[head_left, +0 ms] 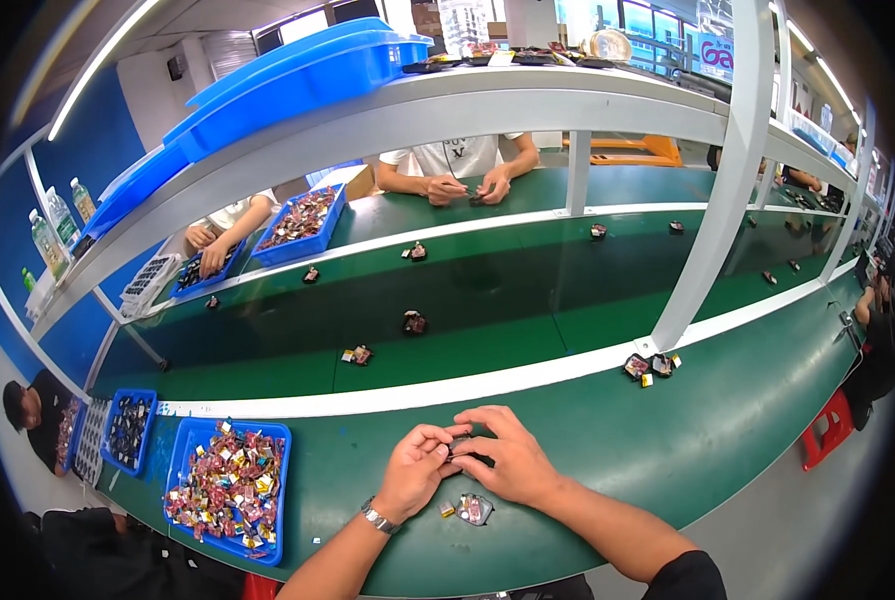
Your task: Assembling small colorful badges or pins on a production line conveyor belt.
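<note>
My left hand (415,470), with a metal watch on its wrist, and my right hand (507,455) meet above the green worktop. Their fingertips pinch a small dark piece (455,448), mostly covered by the fingers, so its exact kind does not show. On the worktop just below the hands lies a small open dark shell (475,510) with a reddish circuit board and a yellow-tabbed part beside it. Left of my left forearm stands a blue tray (285,490) heaped with small reddish boards with yellow and white parts.
A smaller blue bin (150,440) holds black pieces. Several small assemblies (651,368) sit by the white post (712,200). Beyond the white rail, more ride on the green belt (497,345). Co-workers' hands (467,190) work across the belt. A shelf (567,95) crosses overhead with blue trays.
</note>
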### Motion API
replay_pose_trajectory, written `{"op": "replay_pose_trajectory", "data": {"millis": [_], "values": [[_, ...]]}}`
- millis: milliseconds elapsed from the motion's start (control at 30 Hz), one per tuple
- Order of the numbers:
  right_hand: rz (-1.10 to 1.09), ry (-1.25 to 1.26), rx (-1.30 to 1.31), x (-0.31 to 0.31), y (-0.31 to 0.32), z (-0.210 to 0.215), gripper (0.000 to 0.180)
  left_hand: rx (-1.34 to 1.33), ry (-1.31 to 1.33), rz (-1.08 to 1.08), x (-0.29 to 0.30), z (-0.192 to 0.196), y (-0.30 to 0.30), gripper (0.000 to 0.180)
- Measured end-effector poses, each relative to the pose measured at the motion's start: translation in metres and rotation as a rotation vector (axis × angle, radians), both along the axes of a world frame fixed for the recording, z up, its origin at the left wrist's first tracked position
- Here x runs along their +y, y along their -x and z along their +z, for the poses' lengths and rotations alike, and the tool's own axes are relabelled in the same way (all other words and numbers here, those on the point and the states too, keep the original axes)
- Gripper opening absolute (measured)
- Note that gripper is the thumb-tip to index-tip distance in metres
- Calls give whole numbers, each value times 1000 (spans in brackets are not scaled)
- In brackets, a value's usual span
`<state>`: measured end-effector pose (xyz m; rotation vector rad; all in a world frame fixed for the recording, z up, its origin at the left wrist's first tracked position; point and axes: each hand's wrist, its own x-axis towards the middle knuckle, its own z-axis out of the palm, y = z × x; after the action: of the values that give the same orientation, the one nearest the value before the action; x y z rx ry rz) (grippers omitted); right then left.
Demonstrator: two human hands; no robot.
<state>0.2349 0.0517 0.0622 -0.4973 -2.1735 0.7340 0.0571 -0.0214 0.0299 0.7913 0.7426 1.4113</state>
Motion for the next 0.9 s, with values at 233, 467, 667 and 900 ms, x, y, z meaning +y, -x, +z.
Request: {"op": "replay_pose_trajectory", "data": {"millis": [233, 467, 667, 900], "values": [[-34, 26, 19, -3, 4, -4, 16, -36, -9, -15, -1, 0, 0, 11], [-58, 49, 17, -4, 4, -6, 17, -38, -7, -14, -1, -1, 0, 11], [-68, 51, 16, -6, 6, -8, 18, -69, 7, -3, -2, -3, 1, 11], [-44, 55, 32, -6, 8, -5, 19, -49, 1, 35, -2, -3, 2, 13]]}}
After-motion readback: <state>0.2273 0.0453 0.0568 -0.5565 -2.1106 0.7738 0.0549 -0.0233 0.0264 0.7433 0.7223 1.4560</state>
